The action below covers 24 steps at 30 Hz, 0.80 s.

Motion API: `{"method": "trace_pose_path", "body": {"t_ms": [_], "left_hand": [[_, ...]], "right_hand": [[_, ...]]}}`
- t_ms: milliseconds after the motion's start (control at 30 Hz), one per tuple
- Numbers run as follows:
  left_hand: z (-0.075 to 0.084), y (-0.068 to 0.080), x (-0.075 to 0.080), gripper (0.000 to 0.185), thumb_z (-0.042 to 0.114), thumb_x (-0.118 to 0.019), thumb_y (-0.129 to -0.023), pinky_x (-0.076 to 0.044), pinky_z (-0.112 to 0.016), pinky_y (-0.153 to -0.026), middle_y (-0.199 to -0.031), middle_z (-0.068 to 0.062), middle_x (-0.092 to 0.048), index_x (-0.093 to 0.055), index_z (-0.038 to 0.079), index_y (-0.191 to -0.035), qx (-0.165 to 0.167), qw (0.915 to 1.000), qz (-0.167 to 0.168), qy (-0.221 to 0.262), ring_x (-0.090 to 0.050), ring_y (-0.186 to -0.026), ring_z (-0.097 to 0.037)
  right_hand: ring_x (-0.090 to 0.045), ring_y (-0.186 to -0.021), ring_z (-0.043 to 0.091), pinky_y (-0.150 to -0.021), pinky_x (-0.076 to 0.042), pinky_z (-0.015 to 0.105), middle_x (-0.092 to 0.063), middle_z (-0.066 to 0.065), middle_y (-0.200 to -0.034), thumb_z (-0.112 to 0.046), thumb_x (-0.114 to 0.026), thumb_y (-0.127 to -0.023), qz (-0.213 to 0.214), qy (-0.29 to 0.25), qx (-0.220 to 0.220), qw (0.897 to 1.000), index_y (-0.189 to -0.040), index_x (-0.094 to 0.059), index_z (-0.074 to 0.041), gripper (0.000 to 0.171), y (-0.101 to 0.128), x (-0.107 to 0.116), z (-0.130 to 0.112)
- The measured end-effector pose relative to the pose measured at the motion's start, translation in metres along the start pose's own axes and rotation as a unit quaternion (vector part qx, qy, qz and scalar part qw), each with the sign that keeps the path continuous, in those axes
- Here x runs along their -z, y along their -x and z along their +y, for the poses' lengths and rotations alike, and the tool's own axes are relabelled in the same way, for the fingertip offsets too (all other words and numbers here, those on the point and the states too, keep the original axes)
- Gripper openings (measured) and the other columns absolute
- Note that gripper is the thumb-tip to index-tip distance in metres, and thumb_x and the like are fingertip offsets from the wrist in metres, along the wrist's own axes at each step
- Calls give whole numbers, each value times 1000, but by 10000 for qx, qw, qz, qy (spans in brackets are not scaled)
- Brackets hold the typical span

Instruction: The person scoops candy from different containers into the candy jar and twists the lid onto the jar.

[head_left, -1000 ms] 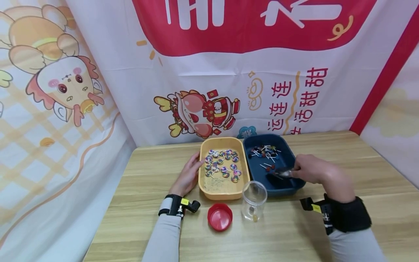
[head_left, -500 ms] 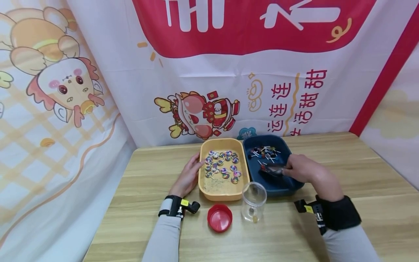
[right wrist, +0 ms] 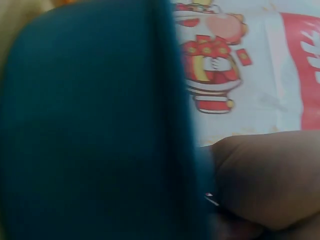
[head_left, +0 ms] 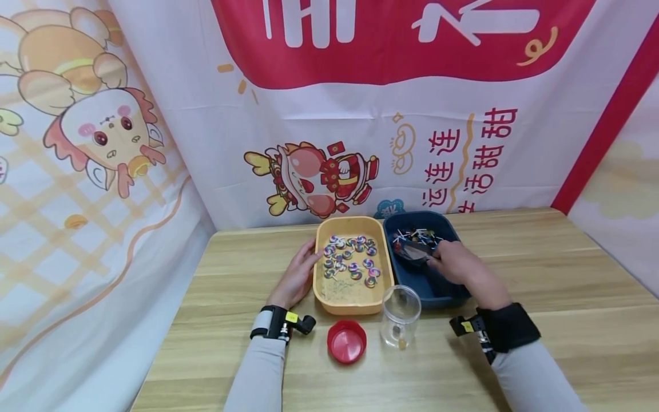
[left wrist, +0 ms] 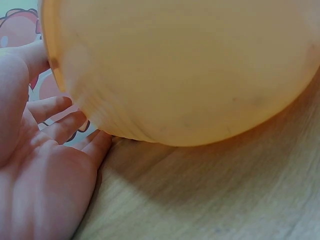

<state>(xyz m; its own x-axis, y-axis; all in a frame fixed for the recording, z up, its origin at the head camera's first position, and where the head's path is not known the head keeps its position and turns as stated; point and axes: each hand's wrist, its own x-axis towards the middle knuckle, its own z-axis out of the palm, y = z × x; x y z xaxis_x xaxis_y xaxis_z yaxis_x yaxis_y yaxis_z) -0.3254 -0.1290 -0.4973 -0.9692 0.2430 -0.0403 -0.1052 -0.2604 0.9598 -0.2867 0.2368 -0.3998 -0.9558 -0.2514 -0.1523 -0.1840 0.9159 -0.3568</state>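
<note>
While its straight fingers (left wrist: 55, 107) lie against the left outer wall of the shallow yellow plastic tub (head_left: 320, 286), the left hand (head_left: 298, 276) rests open on the wooden table (head_left: 231, 297). Swirled multicoloured lollipops (head_left: 350, 260) lie inside that tub. Just right of it, touching, sits the dark blue plastic tub (head_left: 448, 294), where the right hand (head_left: 455, 264) curls its fingers round a dark scoop (head_left: 412, 253) beside small dark lollipops (head_left: 414, 236). Before the yellow tub stand a clear plastic jar (head_left: 400, 316) and a round red lid (head_left: 346, 341).
</note>
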Motion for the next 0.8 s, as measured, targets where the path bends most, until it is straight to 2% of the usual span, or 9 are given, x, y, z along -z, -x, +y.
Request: {"method": "trace_pose_path", "body": {"t_ms": [267, 600, 800], "left_hand": [[-1, -1, 0, 57, 16, -51, -108, -38, -41, -120, -164, -10, -31, -29, 14, -161, -45, 10000, 2, 50, -40, -146, -27], [-1, 0, 1, 60, 19, -53, -107, -36, -41, -121, -166, -10, -28, -28, 14, -161, -57, 10000, -26, 20, -37, -148, -27], [-1, 0, 1, 61, 18, -53, -107, -37, -41, -120, -166, -10, -29, -27, 15, -162, -23, 10000, -38, 62, -38, -147, -27]], "right_hand": [[-51, -59, 20, -53, -41, 29, -53, 6, -70, -20, -60, -103, 369, -68, -374, 9986, -84, -67, -4, 26, -8, -11, -5], [-52, -60, 22, -53, -41, 32, -52, 7, -72, -23, -57, -105, 479, -39, -551, 9973, -79, -63, -8, 31, -16, -23, 0], [-53, -65, 24, -56, -43, 35, -51, 9, -75, -25, -53, -107, 341, -6, -591, 9977, -84, -58, -7, 29, -21, -32, 7]]}}
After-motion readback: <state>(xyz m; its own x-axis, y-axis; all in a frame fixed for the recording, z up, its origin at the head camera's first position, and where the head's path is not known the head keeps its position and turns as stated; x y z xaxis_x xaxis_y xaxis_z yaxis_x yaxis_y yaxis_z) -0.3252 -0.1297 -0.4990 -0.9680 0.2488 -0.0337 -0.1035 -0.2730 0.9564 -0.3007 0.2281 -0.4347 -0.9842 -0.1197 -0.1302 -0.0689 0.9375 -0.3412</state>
